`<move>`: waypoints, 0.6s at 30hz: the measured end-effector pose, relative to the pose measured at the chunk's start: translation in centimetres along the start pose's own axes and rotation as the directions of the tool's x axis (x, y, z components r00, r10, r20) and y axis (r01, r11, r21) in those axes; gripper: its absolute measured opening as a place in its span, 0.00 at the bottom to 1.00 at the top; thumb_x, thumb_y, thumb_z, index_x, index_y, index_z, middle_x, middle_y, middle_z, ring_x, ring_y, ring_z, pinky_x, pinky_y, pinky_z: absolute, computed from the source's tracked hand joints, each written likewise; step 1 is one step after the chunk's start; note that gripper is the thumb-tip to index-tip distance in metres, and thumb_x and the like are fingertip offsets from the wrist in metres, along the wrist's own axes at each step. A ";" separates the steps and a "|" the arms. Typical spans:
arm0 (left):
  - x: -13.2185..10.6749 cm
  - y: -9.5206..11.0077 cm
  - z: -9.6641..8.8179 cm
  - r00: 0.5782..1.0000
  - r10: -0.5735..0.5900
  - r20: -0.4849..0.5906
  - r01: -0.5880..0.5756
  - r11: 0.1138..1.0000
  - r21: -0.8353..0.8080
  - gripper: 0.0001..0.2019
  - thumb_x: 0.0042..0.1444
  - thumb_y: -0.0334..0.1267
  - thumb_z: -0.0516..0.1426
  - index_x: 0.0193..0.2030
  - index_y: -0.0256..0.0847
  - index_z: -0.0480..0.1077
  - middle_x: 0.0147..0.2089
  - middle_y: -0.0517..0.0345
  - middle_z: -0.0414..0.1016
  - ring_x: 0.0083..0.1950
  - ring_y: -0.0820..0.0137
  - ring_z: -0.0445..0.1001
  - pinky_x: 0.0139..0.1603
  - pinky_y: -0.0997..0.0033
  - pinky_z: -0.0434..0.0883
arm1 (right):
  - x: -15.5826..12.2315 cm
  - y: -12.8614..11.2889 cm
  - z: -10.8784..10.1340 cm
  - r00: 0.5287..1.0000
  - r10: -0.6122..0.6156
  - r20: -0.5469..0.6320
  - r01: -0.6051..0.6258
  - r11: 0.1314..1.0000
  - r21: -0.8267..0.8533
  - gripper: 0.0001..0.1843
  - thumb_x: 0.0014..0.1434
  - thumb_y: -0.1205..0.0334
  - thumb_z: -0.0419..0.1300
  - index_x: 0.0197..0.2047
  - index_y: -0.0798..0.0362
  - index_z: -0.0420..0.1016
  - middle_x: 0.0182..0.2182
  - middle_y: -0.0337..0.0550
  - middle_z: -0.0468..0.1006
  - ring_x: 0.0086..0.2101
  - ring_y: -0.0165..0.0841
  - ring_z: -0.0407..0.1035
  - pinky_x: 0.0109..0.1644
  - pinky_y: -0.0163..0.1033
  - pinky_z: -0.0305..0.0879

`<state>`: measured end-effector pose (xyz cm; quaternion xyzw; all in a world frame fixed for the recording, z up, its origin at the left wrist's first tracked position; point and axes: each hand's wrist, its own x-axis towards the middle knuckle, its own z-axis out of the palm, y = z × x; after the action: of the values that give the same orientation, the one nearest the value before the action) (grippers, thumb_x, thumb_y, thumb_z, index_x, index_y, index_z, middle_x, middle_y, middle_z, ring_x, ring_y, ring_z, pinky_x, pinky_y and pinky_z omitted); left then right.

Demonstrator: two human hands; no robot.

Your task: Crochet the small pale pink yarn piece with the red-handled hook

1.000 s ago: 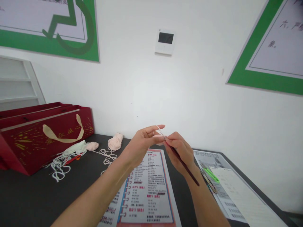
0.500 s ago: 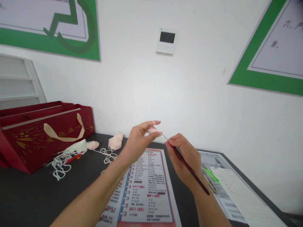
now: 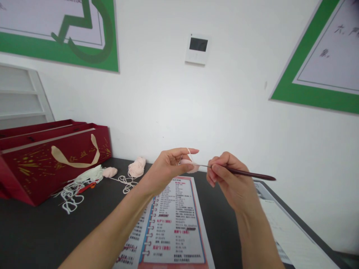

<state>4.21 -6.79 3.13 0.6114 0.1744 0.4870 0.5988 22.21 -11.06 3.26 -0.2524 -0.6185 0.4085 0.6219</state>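
Between the thumb and fingers of my left hand (image 3: pixel 171 166) is a small pale pink crochet piece (image 3: pixel 193 169). A strand of yarn (image 3: pixel 189 151) loops over the raised index finger of that hand. My right hand (image 3: pixel 231 177) grips a crochet hook (image 3: pixel 249 173) by its dark red handle. The hook's thin metal shaft points left, and its tip meets the edge of the crochet piece; the exact stitch is too small to make out. Both hands are held above a printed pattern sheet (image 3: pixel 179 209) on the dark table.
To the left stands a red gift bag (image 3: pixel 33 164) with a cream ribbon handle. Near it lie a tangle of white yarn (image 3: pixel 84 183), a small pink yarn bundle (image 3: pixel 110 172) and a pink yarn ball (image 3: pixel 137 167). Papers (image 3: pixel 297 231) lie at the right, and a wall (image 3: pixel 224 112) rises behind the table.
The hook has swung from a steep slant to nearly level, with my right hand moving right and turning. My left hand has shifted slightly right and down with the crochet piece.
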 end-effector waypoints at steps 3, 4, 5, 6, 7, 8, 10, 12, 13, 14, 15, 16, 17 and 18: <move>0.1 -0.4 0.4 1.000 0.009 -0.009 -0.010 0.999 -0.051 0.16 0.49 0.32 0.66 0.47 0.45 0.77 0.28 0.66 0.70 0.30 0.78 0.68 0.36 0.74 0.64 | 0.4 1.1 0.9 0.999 -0.029 0.036 0.027 0.997 0.074 0.07 0.59 0.66 0.59 0.30 0.50 0.66 0.22 0.33 0.68 0.22 0.27 0.62 0.24 0.33 0.59; 0.2 -0.6 0.6 1.000 0.005 -0.022 -0.007 0.998 -0.066 0.17 0.49 0.32 0.66 0.47 0.45 0.77 0.28 0.66 0.71 0.30 0.78 0.68 0.37 0.74 0.64 | 0.4 1.6 1.2 0.997 -0.076 0.025 0.075 0.997 0.022 0.07 0.60 0.66 0.58 0.30 0.49 0.65 0.22 0.33 0.67 0.22 0.27 0.62 0.24 0.34 0.59; 0.2 -0.8 0.7 0.999 0.001 -0.041 -0.004 0.997 -0.083 0.17 0.49 0.32 0.66 0.48 0.44 0.76 0.28 0.65 0.71 0.31 0.77 0.69 0.39 0.72 0.65 | 0.4 2.1 1.4 0.989 -0.149 -0.003 0.148 0.984 -0.096 0.06 0.61 0.67 0.57 0.32 0.49 0.65 0.23 0.32 0.67 0.22 0.28 0.62 0.25 0.34 0.60; 0.3 -0.9 1.0 0.998 -0.002 -0.065 -0.005 0.995 -0.103 0.17 0.49 0.32 0.66 0.48 0.43 0.76 0.27 0.65 0.71 0.30 0.77 0.69 0.40 0.71 0.65 | 0.3 2.7 1.6 0.969 -0.247 -0.021 0.232 0.935 -0.268 0.06 0.61 0.68 0.57 0.33 0.48 0.65 0.24 0.33 0.68 0.23 0.28 0.63 0.26 0.35 0.60; 0.4 -1.0 1.2 0.996 -0.003 -0.090 -0.009 0.992 -0.127 0.17 0.49 0.32 0.66 0.48 0.43 0.76 0.26 0.66 0.71 0.30 0.77 0.69 0.41 0.71 0.65 | 0.2 3.2 1.8 0.929 -0.370 -0.001 0.328 0.825 -0.459 0.07 0.61 0.70 0.57 0.35 0.48 0.65 0.26 0.35 0.69 0.25 0.29 0.64 0.28 0.36 0.62; 0.4 -1.2 1.4 0.994 -0.006 -0.112 -0.012 0.988 -0.155 0.18 0.49 0.31 0.65 0.48 0.42 0.76 0.26 0.66 0.71 0.30 0.77 0.68 0.42 0.70 0.65 | 0.1 3.8 1.8 0.868 -0.494 0.057 0.419 0.666 -0.617 0.08 0.60 0.73 0.57 0.36 0.48 0.66 0.28 0.37 0.71 0.27 0.30 0.66 0.30 0.37 0.63; 0.5 -1.3 1.8 0.990 -0.030 -0.135 -0.001 0.975 -0.224 0.17 0.48 0.31 0.66 0.47 0.41 0.76 0.26 0.66 0.71 0.30 0.77 0.68 0.43 0.70 0.64 | 0.0 4.8 1.7 0.719 -0.661 0.215 0.538 0.335 -0.773 0.12 0.58 0.76 0.58 0.39 0.49 0.66 0.31 0.42 0.74 0.30 0.33 0.67 0.32 0.39 0.64; 0.5 -1.2 1.9 0.989 -0.079 -0.123 0.041 0.958 -0.285 0.16 0.47 0.31 0.66 0.46 0.40 0.77 0.26 0.65 0.73 0.30 0.77 0.68 0.43 0.71 0.63 | 0.1 5.3 1.5 0.616 -0.729 0.298 0.604 0.195 -0.773 0.15 0.57 0.77 0.58 0.42 0.48 0.66 0.33 0.44 0.74 0.31 0.34 0.67 0.31 0.40 0.66; 0.5 -1.2 1.8 0.989 -0.102 -0.105 0.065 0.950 -0.306 0.15 0.47 0.31 0.66 0.44 0.39 0.77 0.27 0.64 0.73 0.31 0.77 0.69 0.43 0.71 0.63 | 0.2 5.4 1.3 0.609 -0.737 0.294 0.621 0.212 -0.755 0.15 0.57 0.77 0.58 0.43 0.48 0.65 0.33 0.44 0.74 0.31 0.33 0.68 0.31 0.39 0.66; 0.5 -1.1 1.7 0.990 -0.117 -0.082 0.086 0.944 -0.317 0.14 0.47 0.31 0.66 0.43 0.38 0.78 0.27 0.63 0.74 0.32 0.76 0.70 0.43 0.72 0.63 | 0.2 5.3 1.2 0.631 -0.729 0.266 0.628 0.278 -0.727 0.15 0.58 0.76 0.57 0.43 0.47 0.65 0.33 0.42 0.74 0.31 0.33 0.68 0.30 0.38 0.66; 0.5 -0.9 1.5 0.990 -0.126 -0.057 0.101 0.942 -0.321 0.14 0.47 0.30 0.66 0.42 0.38 0.78 0.27 0.62 0.75 0.32 0.76 0.70 0.43 0.72 0.63 | 0.2 5.1 1.1 0.680 -0.700 0.219 0.614 0.380 -0.691 0.14 0.59 0.76 0.57 0.42 0.47 0.64 0.33 0.41 0.73 0.30 0.32 0.68 0.29 0.37 0.66; 0.5 -0.8 1.3 0.991 -0.128 -0.032 0.111 0.941 -0.319 0.13 0.47 0.30 0.66 0.42 0.37 0.78 0.28 0.61 0.76 0.32 0.76 0.71 0.43 0.72 0.63 | 0.2 4.8 1.0 0.741 -0.651 0.165 0.580 0.497 -0.645 0.12 0.60 0.75 0.56 0.41 0.47 0.64 0.32 0.39 0.72 0.29 0.30 0.67 0.29 0.36 0.65; 0.5 -0.6 1.0 0.992 -0.129 -0.006 0.120 0.942 -0.313 0.13 0.48 0.30 0.65 0.42 0.37 0.78 0.28 0.60 0.77 0.32 0.76 0.71 0.42 0.72 0.63 | 0.2 4.4 0.9 0.800 -0.588 0.118 0.532 0.605 -0.592 0.10 0.61 0.73 0.56 0.39 0.47 0.64 0.32 0.38 0.72 0.28 0.29 0.67 0.28 0.36 0.64; 0.5 -0.5 0.7 0.992 -0.125 0.008 0.121 0.944 -0.306 0.13 0.48 0.30 0.65 0.43 0.37 0.78 0.29 0.59 0.78 0.31 0.76 0.71 0.41 0.73 0.63 | 0.1 3.9 0.8 0.846 -0.526 0.088 0.485 0.690 -0.537 0.09 0.61 0.72 0.56 0.39 0.47 0.64 0.31 0.37 0.71 0.27 0.29 0.66 0.27 0.35 0.63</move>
<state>5.17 -6.69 3.02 0.4962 0.1382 0.4735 0.7146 20.66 -8.99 0.20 -0.2516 -0.7300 0.0206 0.6352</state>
